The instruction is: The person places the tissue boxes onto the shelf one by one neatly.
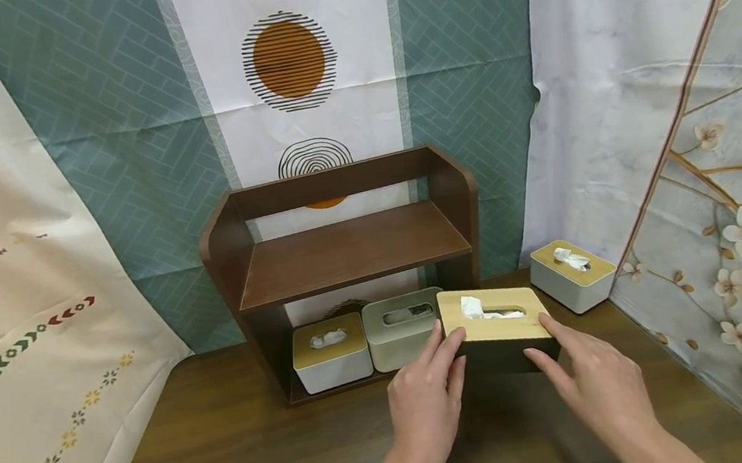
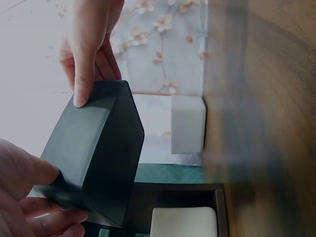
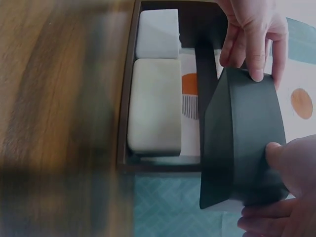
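Between both hands, raised off the table, is a black tissue box (image 1: 502, 354) with a light wood lid and white tissue in its slot. My left hand (image 1: 428, 401) grips its left end, thumb on the near side. At the right end, my right hand (image 1: 597, 381) holds it the same way, fingers along the lid's edge. The left wrist view shows the dark underside of the tissue box (image 2: 94, 143) tilted between the two hands. In the head view it overlaps the right front of a brown two-tier shelf (image 1: 352, 245).
On the shelf's lower tier stand a white tissue box (image 1: 335, 373) with a wood lid and a grey-green tissue box (image 1: 391, 344). Another wood-lidded tissue box (image 1: 574, 296) sits at the back right of the wooden table (image 1: 245, 452). Patterned cloths (image 1: 466, 98) hang around.
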`<state>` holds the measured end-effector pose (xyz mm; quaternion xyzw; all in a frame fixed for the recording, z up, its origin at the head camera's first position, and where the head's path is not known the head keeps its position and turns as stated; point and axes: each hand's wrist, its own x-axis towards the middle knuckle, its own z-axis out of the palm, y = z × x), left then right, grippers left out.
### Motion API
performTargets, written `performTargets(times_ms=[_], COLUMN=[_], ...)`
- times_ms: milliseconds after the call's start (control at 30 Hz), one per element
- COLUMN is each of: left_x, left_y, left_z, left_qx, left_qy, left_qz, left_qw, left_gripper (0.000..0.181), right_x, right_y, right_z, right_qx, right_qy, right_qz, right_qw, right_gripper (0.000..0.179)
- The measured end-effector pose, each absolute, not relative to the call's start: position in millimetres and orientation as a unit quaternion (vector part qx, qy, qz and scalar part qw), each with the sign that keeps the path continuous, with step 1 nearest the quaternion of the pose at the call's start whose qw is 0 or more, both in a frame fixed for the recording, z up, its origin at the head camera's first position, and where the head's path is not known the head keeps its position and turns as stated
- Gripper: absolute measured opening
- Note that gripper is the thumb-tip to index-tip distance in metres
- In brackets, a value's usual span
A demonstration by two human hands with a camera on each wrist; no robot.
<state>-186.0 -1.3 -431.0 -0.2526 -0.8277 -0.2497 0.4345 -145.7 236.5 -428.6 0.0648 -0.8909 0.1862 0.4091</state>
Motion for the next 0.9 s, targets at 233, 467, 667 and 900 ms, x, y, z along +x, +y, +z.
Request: performTargets(times_ms=[233, 467, 667, 900], left_x=[-181.4, -177.3, -173.1, -169.7], left_y=[-13.6, -23.0, -29.8, -38.7], left_z=[-420.8, -408.6, -397.0, -382.3], left_qx=[-0.248, -0.248, -0.248, -0.251], left_qy=[-0.820, -0.807, -0.800, -0.791], left_qz=[-0.257, -0.261, -0.259, -0.259], left_qw=[0.448, 0.467, 0.482, 0.495], left_gripper=[0.047, 0.048, 0.049, 0.049], right_x=[-147.6, -149.2, -149.4, -150.0], right_y=[226.2, 219.0, 213.4, 205.9], right_z=[-417.8, -408.2, -399.1, -381.1], right_qx=[0.086, 0.104, 0.124, 0.138], right_qy=[-0.880, -0.874, -0.861, -0.851], right_qz=[0.188, 0.191, 0.193, 0.197], right_qw=[0.427, 0.436, 0.454, 0.466], right_gripper=[0.073, 0.074, 0.069, 0.080])
